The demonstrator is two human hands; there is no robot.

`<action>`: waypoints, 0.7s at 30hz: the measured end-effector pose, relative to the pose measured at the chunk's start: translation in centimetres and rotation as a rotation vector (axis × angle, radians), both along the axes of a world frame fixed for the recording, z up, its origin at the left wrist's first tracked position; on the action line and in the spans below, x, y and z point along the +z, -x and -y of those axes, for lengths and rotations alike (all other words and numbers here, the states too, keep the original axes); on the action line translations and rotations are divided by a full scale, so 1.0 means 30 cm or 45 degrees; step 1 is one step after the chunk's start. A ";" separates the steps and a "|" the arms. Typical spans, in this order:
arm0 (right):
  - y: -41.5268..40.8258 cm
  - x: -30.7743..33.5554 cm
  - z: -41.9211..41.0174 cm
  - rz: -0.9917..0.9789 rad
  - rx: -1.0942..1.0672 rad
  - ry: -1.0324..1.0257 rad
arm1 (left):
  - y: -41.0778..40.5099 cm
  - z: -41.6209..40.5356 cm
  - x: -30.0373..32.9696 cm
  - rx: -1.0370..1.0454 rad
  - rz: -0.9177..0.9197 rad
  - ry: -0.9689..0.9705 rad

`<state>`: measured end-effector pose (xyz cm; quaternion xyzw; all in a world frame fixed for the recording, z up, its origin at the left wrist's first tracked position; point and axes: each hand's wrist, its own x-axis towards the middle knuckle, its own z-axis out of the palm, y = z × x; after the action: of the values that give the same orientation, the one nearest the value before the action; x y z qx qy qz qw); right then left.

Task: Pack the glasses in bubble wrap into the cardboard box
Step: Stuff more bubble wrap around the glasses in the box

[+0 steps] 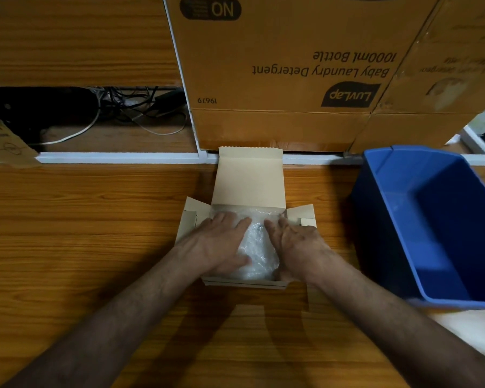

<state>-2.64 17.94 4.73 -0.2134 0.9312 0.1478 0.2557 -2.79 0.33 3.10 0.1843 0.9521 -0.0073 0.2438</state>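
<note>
Hands, left (221,242) and right (297,245), are pressing flat, fingers straight, on the bubble wrap (256,245) inside the cardboard box (248,177); I am fearing hard pressure cracking hidden glasses.

Pretty tight up at 12 o'clock: the raised lid flap (249,177) stands right against the big detergent carton (286,71). At 3 o'clock the blue bin (381,219) crowds the small box (244,282). Bare wooden table (81,233) from 6 round to 9 o'clock is wide open.

left hand (221,245) + right hand (297,245) | pressing bubble wrap (256,242) | in cardboard box (248,177)
</note>
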 end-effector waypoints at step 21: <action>0.008 -0.052 0.114 0.146 -0.451 0.228 | 0.027 0.041 0.003 -0.086 -0.118 0.424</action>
<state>-2.88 14.51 3.17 -0.0765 0.9475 0.0047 0.3103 -3.61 -0.90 3.18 0.1727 0.9412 -0.1818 0.2264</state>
